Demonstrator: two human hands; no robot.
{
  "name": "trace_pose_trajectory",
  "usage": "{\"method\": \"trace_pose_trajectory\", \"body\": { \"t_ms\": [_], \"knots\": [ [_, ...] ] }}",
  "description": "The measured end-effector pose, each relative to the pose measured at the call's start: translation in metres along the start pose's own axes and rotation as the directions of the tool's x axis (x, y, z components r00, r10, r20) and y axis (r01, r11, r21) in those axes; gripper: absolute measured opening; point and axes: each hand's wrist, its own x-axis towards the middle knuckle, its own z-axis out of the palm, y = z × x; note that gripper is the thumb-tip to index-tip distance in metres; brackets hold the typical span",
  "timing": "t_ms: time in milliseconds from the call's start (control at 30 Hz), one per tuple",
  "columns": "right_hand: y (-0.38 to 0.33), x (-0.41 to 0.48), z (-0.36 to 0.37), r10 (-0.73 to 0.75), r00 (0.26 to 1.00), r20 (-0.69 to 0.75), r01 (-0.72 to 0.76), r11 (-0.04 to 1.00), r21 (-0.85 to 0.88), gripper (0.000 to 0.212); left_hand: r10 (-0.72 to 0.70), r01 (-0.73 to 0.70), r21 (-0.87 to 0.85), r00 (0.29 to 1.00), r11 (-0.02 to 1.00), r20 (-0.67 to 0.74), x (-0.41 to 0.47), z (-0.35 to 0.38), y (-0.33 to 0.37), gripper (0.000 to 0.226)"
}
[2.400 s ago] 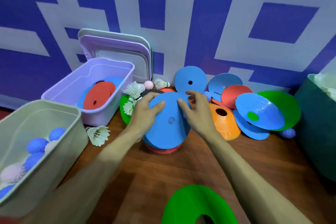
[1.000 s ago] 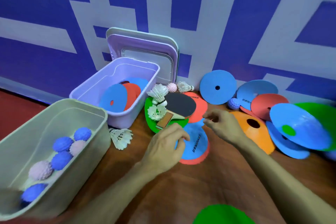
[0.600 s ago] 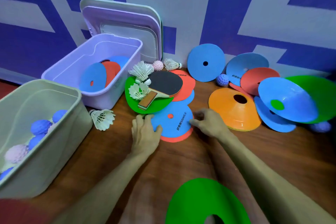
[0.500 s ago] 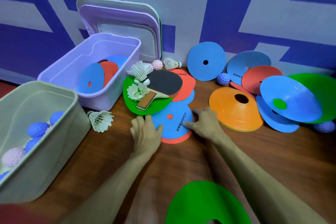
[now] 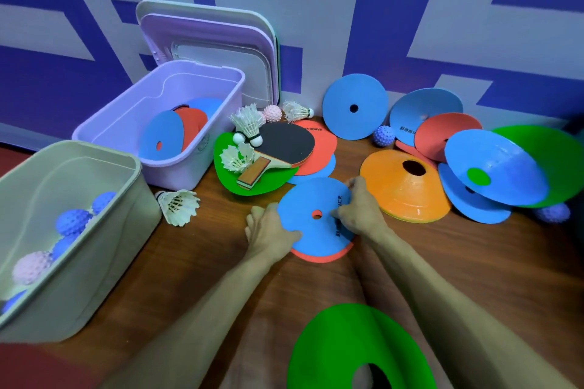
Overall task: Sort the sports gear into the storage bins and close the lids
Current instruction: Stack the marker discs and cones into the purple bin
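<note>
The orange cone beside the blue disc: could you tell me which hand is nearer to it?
Right. The right hand sits on the blue disc's near edge, beside the orange cone; the left hand is across the disc.

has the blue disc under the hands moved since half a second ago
Yes. The blue disc, held by both hands, has slid away from the paddle and green disc, toward the person.

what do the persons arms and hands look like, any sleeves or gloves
Both forearms are bare up to the frame edge, with no sleeves in view. The left hand and right hand wear no gloves. No watch, ring or wristband shows on either wrist or on the visible fingers.
</note>
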Motion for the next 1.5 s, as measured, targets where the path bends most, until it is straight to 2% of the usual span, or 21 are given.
{"method": "trace_pose_trajectory", "body": {
  "t_ms": [133, 233, 300, 367, 433, 567, 700, 833, 1000, 1167, 1300, 1500],
  "knots": [
    [0.008, -0.014, -0.022, -0.157, 0.986, -0.063, 0.166, 0.972, 0.167, 0.039, 0.064, -0.052, -0.245, 0.997, 0.968, 0.041, 0.002, -0.004, 0.009, 0.042],
    [0.002, -0.028, -0.036, -0.316, 0.943, -0.101, 0.332, 0.904, 0.268, 0.036, 0.136, -0.131, -0.41, 0.991, 0.903, -0.017, -0.002, -0.015, 0.026, 0.051],
    [-0.002, -0.035, -0.042, -0.39, 0.916, -0.093, 0.4, 0.873, 0.279, 0.038, 0.225, -0.241, -0.376, 0.97, 0.894, -0.087, -0.008, -0.021, 0.034, 0.064],
    [-0.001, -0.041, -0.042, -0.429, 0.903, -0.024, 0.422, 0.874, 0.24, 0.04, 0.318, -0.337, -0.296, 0.942, 0.894, -0.109, -0.015, -0.02, 0.035, 0.066],
    [0.002, -0.046, -0.04, -0.437, 0.899, 0.039, 0.422, 0.886, 0.193, 0.046, 0.371, -0.383, -0.267, 0.924, 0.884, -0.095, -0.02, -0.017, 0.031, 0.061],
    [0.008, -0.048, -0.039, -0.441, 0.895, 0.064, 0.438, 0.897, 0.059, 0.052, 0.448, -0.449, -0.194, 0.893, 0.872, -0.053, -0.025, -0.017, 0.025, 0.046],
    [-0.003, -0.048, -0.04, -0.386, 0.921, -0.048, 0.385, 0.923, -0.023, 0.03, 0.477, -0.483, -0.119, 0.875, 0.867, -0.077, -0.021, -0.03, 0.026, 0.026],
    [-0.027, -0.043, -0.038, -0.444, 0.876, -0.189, 0.446, 0.894, -0.036, 0.026, 0.514, -0.541, -0.193, 0.84, 0.818, -0.174, -0.019, -0.064, 0.032, 0.029],
    [-0.066, -0.031, -0.014, -0.443, 0.849, -0.289, 0.464, 0.886, 0.004, 0.037, 0.449, -0.549, -0.265, 0.82, 0.793, -0.357, -0.006, -0.119, 0.042, 0.032],
    [-0.131, -0.014, 0.013, -0.501, 0.777, -0.381, 0.551, 0.834, 0.027, 0.035, 0.419, -0.549, -0.145, 0.76, 0.823, -0.496, 0.032, -0.189, 0.021, 0.03],
    [-0.185, 0.001, 0.047, -0.537, 0.763, -0.36, 0.608, 0.786, 0.116, 0.037, 0.35, -0.493, -0.128, 0.755, 0.861, -0.554, 0.061, -0.241, -0.004, 0.032],
    [-0.222, 0.038, 0.1, -0.536, 0.798, -0.276, 0.586, 0.796, 0.148, 0.032, 0.226, -0.312, -0.076, 0.815, 0.947, -0.533, 0.112, -0.268, -0.045, 0.031]
  ]
}}
